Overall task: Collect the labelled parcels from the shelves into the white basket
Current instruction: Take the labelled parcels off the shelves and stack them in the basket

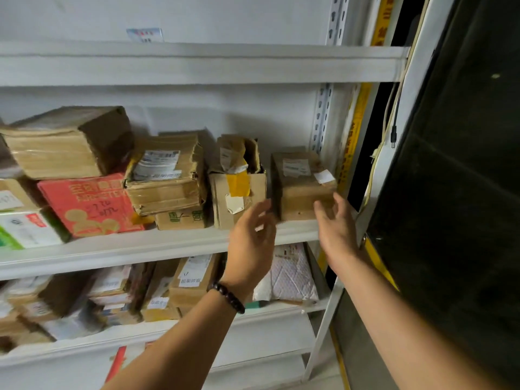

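A white metal shelf rack (197,66) fills the frame, and its middle shelf (157,243) carries a row of cardboard parcels. At the upper left sits a big brown carton (70,142) wrapped in glossy tape, over a red printed box (90,204) with pen marks and a white-and-green box (28,229). In the centre lies a dented, taped parcel (166,175) with a white label on top, and next to it a torn box (237,198) patched with yellow tape, its flaps ragged. At the right end of that shelf stands a small brown parcel (305,187), squarish, with two white labels, close to the torn box and to the perforated upright (323,114). On the shelf below are more labelled cartons and a white quilted mailer (292,274). A dark panel (464,164) with a yellow strip and a hanging cable closes off the right of the frame.

The left hand (250,243), a dark bead bracelet (229,296) at its wrist, is raised with loose, spread fingers in front of the gap beside the small brown parcel, holding nothing. The right hand (336,229) is likewise spread wide at the parcel's lower right corner; whether its fingertips touch the cardboard I cannot tell.
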